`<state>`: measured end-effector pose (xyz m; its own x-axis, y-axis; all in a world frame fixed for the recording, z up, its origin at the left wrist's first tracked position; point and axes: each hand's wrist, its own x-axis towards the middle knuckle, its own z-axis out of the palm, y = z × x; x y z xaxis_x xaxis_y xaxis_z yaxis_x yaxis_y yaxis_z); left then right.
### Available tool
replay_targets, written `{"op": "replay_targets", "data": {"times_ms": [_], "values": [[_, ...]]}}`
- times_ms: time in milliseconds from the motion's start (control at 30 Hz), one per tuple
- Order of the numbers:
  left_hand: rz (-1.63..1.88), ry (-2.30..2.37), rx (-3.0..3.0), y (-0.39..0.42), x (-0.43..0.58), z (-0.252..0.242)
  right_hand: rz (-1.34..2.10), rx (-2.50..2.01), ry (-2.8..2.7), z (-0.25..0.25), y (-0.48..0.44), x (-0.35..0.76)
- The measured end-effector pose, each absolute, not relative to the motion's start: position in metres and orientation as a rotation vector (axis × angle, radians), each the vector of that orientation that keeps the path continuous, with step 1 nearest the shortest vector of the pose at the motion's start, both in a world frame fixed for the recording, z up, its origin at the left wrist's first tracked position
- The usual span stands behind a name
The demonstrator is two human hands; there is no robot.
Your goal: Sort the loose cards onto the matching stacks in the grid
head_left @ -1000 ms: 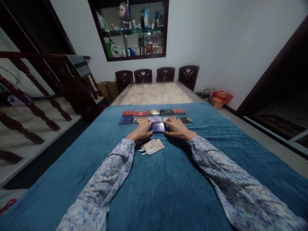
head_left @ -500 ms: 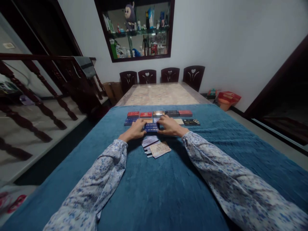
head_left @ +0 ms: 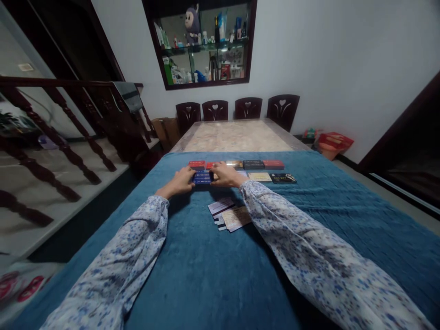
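A dark blue card (head_left: 202, 178), possibly with others under it, is held by its two short sides. My left hand (head_left: 179, 181) closes on its left end, and my right hand (head_left: 225, 175) grips its right end. Behind them runs a row of card stacks: a red one (head_left: 196, 164), a gold one (head_left: 234, 164), a black one (head_left: 253, 164) and another red one (head_left: 274, 164). To the right of my right hand lie a cream card (head_left: 260, 177) and a black card (head_left: 283, 178). Nearer me, lilac striped cards (head_left: 220, 206) overlap a beige card (head_left: 236, 218), partly behind my right sleeve.
A blue cloth (head_left: 192, 266) covers the near part of the marble-topped table (head_left: 233, 135). Several dark chairs (head_left: 248, 108) stand at the far end. A wooden railing (head_left: 51, 133) is on the left, and a red bag (head_left: 335, 141) sits on the floor at right.
Both hands have moved left with the blue card, from above the loose cards to the left end of the front row. The view has shifted slightly.
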<state>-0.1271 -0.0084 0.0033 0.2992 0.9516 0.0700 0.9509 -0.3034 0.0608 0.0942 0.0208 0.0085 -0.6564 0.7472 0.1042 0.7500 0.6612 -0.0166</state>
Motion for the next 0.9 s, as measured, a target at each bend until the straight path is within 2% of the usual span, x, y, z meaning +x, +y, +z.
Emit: {"op": "replay_targets", "data": {"times_ms": [900], "values": [[0.103, 1.801, 2.465, 0.046, -0.161, 0.0, 0.036, -1.315, -2.877, 0.01, 0.07, 0.044]]}}
